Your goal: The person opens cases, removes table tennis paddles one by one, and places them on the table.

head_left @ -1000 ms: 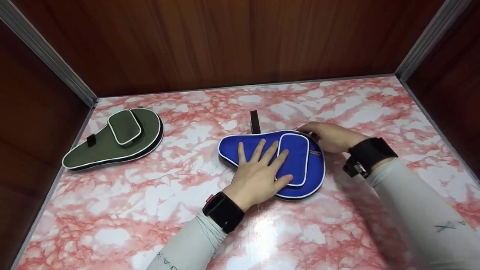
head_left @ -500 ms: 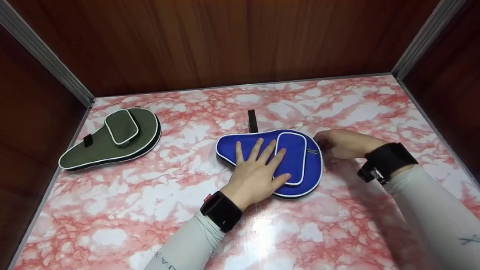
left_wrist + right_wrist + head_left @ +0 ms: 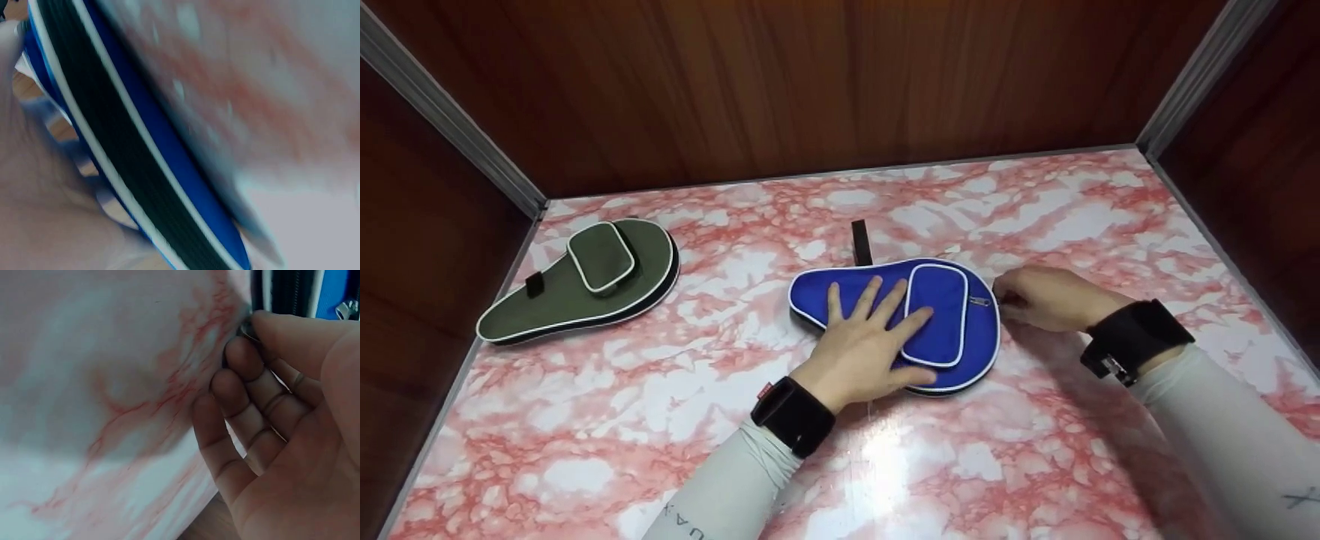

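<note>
A blue table tennis paddle case (image 3: 981,330) with white piping lies on the marbled tabletop, its rounded end to the right. My left hand (image 3: 859,352) rests on it with fingers spread, partly over the front pocket (image 3: 945,330). At the rounded edge, my right hand (image 3: 1050,296) pinches a small metal zipper pull (image 3: 247,331) between thumb and forefinger, mostly hidden by the fingertips. Beside that thumb the side zipper (image 3: 297,289) shows. In the left wrist view the dark side band (image 3: 124,135) of the case runs past the hand.
An olive green paddle case (image 3: 562,304) with white piping lies at the left. A black strap (image 3: 861,244) sticks out behind the blue case. Wooden panels (image 3: 840,82) close off the back and both sides of the tabletop (image 3: 720,390).
My right hand has moved from the blue case's back edge round to its right edge, rightward and toward me. The left hand has stayed flat on the case.
</note>
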{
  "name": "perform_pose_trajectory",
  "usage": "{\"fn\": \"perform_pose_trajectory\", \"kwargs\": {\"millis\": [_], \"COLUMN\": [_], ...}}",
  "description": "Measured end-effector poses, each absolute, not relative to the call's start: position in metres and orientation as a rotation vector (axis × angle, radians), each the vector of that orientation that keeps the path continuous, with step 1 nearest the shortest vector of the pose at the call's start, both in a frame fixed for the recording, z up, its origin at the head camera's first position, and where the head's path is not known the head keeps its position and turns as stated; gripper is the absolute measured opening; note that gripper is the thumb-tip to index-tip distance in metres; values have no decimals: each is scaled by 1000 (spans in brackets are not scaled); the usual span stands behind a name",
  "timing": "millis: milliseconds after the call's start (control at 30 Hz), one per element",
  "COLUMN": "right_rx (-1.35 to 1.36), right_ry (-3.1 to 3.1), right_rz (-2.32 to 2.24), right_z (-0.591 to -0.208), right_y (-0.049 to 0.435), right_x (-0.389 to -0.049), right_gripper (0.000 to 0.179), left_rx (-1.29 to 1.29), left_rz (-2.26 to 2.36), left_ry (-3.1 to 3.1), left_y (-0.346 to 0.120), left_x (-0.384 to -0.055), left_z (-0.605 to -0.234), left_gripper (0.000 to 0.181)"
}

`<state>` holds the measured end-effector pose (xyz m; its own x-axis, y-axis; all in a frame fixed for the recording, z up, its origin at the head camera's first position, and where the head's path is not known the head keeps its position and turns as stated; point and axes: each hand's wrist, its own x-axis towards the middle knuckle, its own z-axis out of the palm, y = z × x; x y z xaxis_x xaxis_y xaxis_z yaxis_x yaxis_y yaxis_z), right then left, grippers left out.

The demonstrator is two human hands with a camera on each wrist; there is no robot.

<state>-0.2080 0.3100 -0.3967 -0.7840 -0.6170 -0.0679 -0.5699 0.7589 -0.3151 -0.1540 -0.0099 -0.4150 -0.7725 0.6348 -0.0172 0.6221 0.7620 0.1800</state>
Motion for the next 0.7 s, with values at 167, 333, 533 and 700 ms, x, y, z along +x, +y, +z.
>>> {"fn": "perform_pose_trajectory", "kwargs": {"millis": [167, 333, 533, 700], "right_rx": [-1017, -1022, -1040, -1021], "right_ry": [2846, 2898, 2931, 2949], "right_rz": [-330, -267, -225, -206], "right_z": [-400, -402, -405, -405], "right_y": [310, 311, 312, 312], "right_x": [-201, -195, -189, -183], "right_gripper": [21, 20, 20, 18], "left_rx": [1120, 1126, 1107, 1101], "left_rz": [236, 230, 220, 218], "left_ry": [2864, 2839, 2839, 2834], "left_y": [-20, -22, -21, -21], "left_x": [-160, -162, -162, -161], "left_z": [-413, -414, -416, -415], "left_gripper": [88, 90, 88, 88]}}
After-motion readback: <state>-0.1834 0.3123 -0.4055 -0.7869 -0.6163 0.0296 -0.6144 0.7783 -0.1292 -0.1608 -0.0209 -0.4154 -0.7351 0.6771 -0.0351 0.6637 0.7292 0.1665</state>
